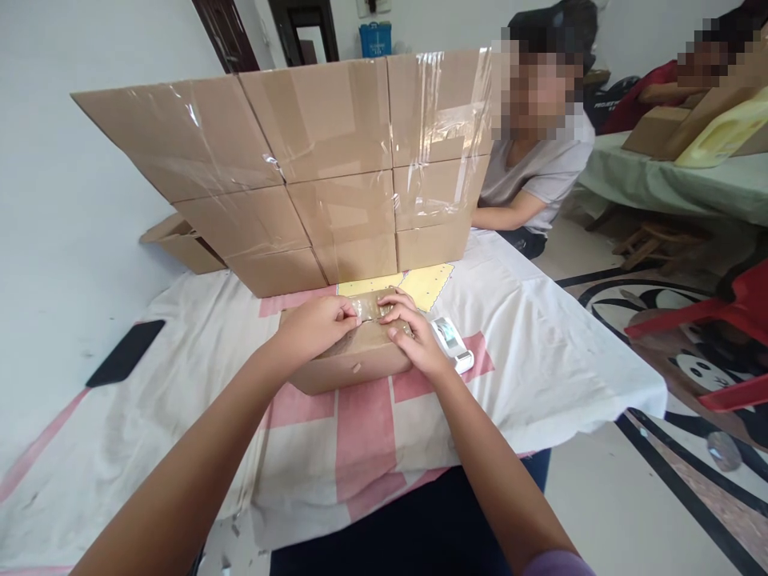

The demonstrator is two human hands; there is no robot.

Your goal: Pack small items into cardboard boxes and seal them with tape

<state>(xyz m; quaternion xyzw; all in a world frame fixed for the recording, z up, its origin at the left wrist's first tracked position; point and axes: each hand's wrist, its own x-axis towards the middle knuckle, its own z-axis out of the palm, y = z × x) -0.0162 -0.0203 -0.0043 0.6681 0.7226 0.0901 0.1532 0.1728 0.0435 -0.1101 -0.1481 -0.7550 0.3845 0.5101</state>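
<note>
A small brown cardboard box (354,364) sits on the cloth-covered table (540,352) in front of me. My left hand (315,324) rests on the box top with its fingers curled and pinched at the clear tape along the seam. My right hand (414,336) lies on the box's right side, fingers bent and pressing down on the tape. A white tape dispenser (451,342) lies on the table just right of my right hand.
A wall of taped cardboard boxes (312,168) stands right behind the small box. A yellow sheet (429,282) lies under it. A black phone (125,352) lies at the left. Another person (534,172) sits at the table's far right. Red chairs (732,320) stand on the floor.
</note>
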